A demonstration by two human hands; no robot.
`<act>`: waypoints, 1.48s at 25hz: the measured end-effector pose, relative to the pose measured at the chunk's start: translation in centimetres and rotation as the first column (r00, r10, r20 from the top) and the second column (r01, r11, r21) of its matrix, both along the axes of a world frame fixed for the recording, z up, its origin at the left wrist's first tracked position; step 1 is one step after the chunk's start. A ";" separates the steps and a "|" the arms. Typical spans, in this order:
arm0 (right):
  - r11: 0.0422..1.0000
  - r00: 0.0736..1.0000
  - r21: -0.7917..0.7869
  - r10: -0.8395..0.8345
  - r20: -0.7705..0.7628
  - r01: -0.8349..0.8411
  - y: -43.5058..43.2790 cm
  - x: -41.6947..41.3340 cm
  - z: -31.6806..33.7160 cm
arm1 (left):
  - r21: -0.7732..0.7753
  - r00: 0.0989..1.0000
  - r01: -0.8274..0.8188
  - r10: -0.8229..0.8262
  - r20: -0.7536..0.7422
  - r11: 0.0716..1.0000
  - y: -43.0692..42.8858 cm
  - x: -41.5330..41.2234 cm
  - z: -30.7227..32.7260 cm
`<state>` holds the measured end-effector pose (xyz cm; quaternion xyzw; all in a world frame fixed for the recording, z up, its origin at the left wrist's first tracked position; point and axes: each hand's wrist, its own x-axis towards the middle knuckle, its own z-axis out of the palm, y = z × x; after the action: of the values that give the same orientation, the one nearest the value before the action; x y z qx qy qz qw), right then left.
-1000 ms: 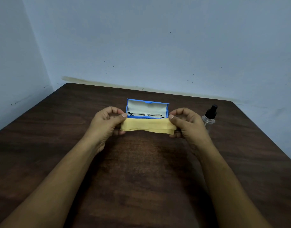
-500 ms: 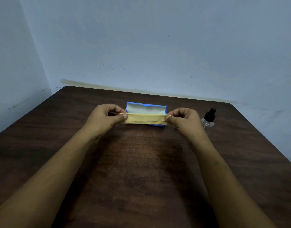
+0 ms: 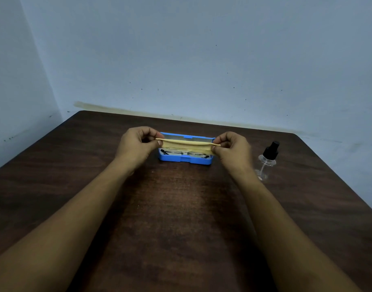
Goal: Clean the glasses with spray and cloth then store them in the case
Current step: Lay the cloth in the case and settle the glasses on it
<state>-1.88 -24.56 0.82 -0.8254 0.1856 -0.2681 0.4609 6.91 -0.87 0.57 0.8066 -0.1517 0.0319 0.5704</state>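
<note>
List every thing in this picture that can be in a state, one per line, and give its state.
Glasses case: open, lid raised, resting on the table.
Glasses: folded, lying inside the case.
Yellow cloth: folded, held taut above the case.
Spray bottle: upright, black top on, apart from both hands.
Left hand: pinches the cloth's left end.
Right hand: pinches the cloth's right end.

I see a dark wood worktop (image 3: 180, 218) filling the lower frame, and pale blue walls (image 3: 202, 60) meeting in a corner at upper left, dimly lit.
</note>
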 end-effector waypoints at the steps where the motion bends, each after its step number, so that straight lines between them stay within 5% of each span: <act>1: 0.999 1.000 -0.040 -0.015 -0.004 0.015 0.1 0.1 -0.2 | 0.020 1.000 -0.010 0.010 0.015 1.000 -0.1 0.2 -0.3; 18: 0.954 0.997 -0.298 -0.006 -0.077 -0.017 0.6 0.5 -1.5 | 0.363 0.958 -0.091 -0.018 0.288 0.927 -0.3 0.9 -1.8; 28: 0.881 0.993 -0.458 0.097 -0.071 -0.119 0.4 -0.1 -1.6 | 0.411 0.953 -0.010 -0.116 0.280 0.912 -0.1 0.8 -2.0; 37: 0.915 0.999 -0.403 -0.009 0.032 0.021 0.2 0.7 -1.6 | 0.326 0.936 -0.092 -0.030 0.351 0.941 -0.3 1.1 -1.6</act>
<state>-1.23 -24.35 -0.73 -0.8972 0.1258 -0.3163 0.2814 7.97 -1.18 -1.02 0.8759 -0.2414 0.1577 0.3869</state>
